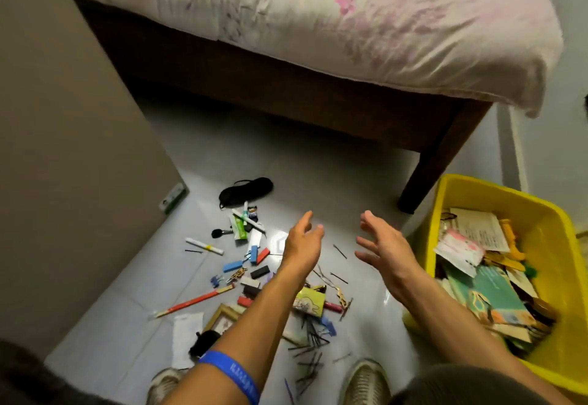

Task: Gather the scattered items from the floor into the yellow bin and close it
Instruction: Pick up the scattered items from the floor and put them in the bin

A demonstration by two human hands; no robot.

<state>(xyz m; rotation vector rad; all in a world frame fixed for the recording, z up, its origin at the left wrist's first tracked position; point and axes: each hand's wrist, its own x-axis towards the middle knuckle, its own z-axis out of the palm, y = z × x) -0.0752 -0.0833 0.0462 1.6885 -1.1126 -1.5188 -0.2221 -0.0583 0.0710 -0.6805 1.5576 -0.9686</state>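
I am looking down at a pale tiled floor (318, 182) that shines under the light, hemmed in by a brown wooden bed (254, 93) with a rumpled floral sheet (350, 16) across the top and a tall grey-brown cabinet side (63, 150) on my left. The scattered items (254, 261) lie between the cabinet and my feet: a black eye mask (245, 190) farthest out, white tubes and pens, blue and red blocks, a long red pencil (197, 301), a small picture frame and a spill of dark hairpins (311, 350) near my shoes (366, 382). My left hand (302, 242) and right hand (381, 242) hang apart above the floor, fingers spread and relaxed, holding nothing. The yellow bin (458, 201) stands open at my right, just beside the bed's dark leg (426, 175), already loaded with books and papers. Bare tile shows between the pile and the bed.
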